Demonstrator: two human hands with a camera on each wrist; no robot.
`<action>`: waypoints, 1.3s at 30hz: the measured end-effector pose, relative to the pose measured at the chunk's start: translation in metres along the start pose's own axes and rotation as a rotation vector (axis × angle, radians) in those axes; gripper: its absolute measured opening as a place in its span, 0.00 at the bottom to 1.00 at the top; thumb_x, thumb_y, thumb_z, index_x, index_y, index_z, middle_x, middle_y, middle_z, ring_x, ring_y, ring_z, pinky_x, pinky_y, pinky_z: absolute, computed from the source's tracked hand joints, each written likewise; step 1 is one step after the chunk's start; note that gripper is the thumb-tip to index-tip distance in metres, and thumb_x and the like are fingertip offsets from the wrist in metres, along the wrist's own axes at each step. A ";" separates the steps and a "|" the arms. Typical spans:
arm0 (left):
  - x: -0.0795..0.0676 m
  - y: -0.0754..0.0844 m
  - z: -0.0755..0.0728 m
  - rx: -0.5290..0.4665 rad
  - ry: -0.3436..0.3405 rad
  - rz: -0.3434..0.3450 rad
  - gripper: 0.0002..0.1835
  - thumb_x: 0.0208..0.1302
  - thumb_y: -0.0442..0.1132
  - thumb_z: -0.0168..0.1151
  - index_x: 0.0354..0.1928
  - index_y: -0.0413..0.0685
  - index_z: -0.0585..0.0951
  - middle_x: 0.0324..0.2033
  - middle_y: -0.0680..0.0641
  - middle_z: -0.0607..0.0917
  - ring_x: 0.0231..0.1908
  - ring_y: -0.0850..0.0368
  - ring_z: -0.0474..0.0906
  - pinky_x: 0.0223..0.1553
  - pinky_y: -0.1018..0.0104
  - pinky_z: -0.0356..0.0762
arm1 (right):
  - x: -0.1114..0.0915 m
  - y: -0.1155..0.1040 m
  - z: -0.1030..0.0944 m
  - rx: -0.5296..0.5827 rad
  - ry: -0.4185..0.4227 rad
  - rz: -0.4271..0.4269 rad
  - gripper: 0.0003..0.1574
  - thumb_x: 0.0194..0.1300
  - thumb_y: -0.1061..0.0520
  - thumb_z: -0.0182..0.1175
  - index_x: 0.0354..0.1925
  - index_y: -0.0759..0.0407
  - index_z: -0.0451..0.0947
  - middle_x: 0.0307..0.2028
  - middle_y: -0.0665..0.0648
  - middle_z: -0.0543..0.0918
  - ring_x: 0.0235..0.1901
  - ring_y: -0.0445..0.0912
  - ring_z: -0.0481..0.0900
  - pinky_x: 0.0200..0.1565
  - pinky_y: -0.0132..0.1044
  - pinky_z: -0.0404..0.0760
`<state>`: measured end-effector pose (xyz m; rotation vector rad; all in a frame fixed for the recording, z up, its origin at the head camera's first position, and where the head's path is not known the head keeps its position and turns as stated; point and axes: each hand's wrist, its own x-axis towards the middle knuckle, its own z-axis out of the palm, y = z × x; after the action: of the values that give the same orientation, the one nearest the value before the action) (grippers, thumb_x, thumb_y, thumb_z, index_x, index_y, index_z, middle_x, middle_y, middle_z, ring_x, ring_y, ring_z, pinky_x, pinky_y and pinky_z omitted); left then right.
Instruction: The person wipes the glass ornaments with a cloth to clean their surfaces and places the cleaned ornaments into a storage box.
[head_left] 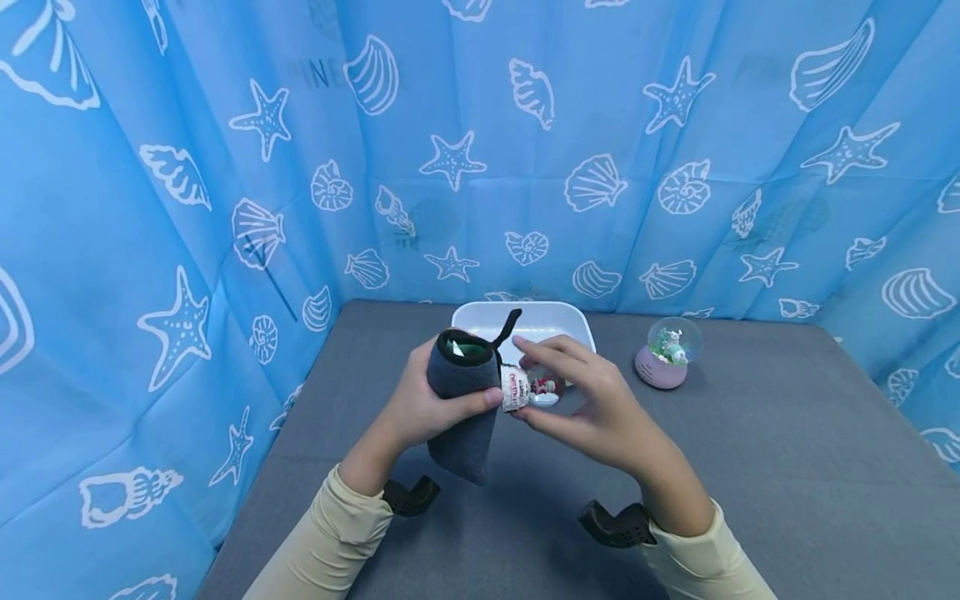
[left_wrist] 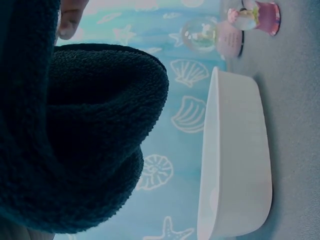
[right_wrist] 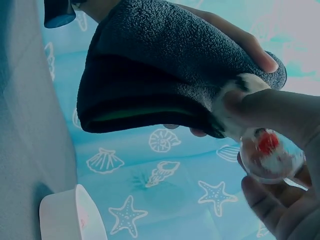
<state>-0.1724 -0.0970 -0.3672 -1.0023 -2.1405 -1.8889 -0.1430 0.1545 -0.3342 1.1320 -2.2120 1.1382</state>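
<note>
My left hand (head_left: 416, 408) grips a dark grey fleecy cloth (head_left: 461, 442), folded over, with a black edge and a black loop at its top. A snow globe (head_left: 547, 390) with a white lettered base lies sideways against the cloth. My right hand (head_left: 603, 408) holds this globe, its thumb across the base and other fingers around the clear ball in the right wrist view. A small red figure shows inside the ball. The left thumb (head_left: 480, 402) lies over the cloth right at the base's edge. In the left wrist view, the cloth (left_wrist: 100, 135) hides most of both hands.
Behind the hands, a white plastic tray (head_left: 577, 315) stands near the back of the grey table (head_left: 750, 467). To its right sits a snow globe with a lilac base (head_left: 660, 368). The left wrist view shows another small globe with a pink base (left_wrist: 269, 19). A blue shell-patterned curtain (head_left: 480, 208) surrounds the table.
</note>
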 end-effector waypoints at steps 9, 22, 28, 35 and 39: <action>0.000 0.002 0.000 -0.004 -0.012 -0.017 0.32 0.62 0.59 0.77 0.59 0.46 0.80 0.46 0.42 0.86 0.42 0.50 0.84 0.45 0.53 0.85 | 0.002 0.003 0.001 0.049 0.067 -0.099 0.32 0.46 0.69 0.84 0.50 0.61 0.82 0.47 0.55 0.85 0.39 0.40 0.75 0.40 0.28 0.77; -0.001 0.006 0.003 0.013 -0.123 -0.142 0.32 0.63 0.57 0.76 0.64 0.51 0.78 0.49 0.47 0.86 0.46 0.49 0.84 0.50 0.50 0.83 | 0.001 0.005 0.007 0.046 0.075 -0.109 0.30 0.46 0.68 0.84 0.48 0.59 0.85 0.48 0.55 0.84 0.42 0.42 0.79 0.44 0.26 0.80; -0.001 0.006 0.003 0.018 -0.115 -0.125 0.33 0.62 0.55 0.77 0.66 0.54 0.78 0.53 0.48 0.85 0.50 0.49 0.82 0.51 0.48 0.81 | 0.002 0.004 0.008 0.029 0.070 -0.107 0.29 0.47 0.67 0.84 0.48 0.58 0.85 0.48 0.54 0.84 0.42 0.43 0.81 0.46 0.25 0.81; -0.001 0.004 0.002 -0.004 -0.115 -0.101 0.29 0.61 0.44 0.78 0.64 0.52 0.79 0.52 0.48 0.86 0.49 0.50 0.84 0.52 0.47 0.82 | 0.002 0.003 0.005 0.039 0.044 -0.094 0.29 0.48 0.66 0.84 0.49 0.58 0.85 0.48 0.53 0.85 0.42 0.44 0.82 0.47 0.28 0.83; -0.001 0.005 0.001 -0.004 -0.099 -0.082 0.28 0.61 0.43 0.78 0.62 0.51 0.80 0.50 0.47 0.86 0.48 0.50 0.84 0.52 0.47 0.81 | 0.001 0.002 0.001 0.054 0.000 -0.073 0.30 0.50 0.65 0.84 0.51 0.57 0.85 0.51 0.53 0.85 0.46 0.44 0.83 0.51 0.30 0.85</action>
<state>-0.1689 -0.0967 -0.3641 -1.0458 -2.2668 -1.9183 -0.1455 0.1539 -0.3354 1.2247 -2.1331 1.1741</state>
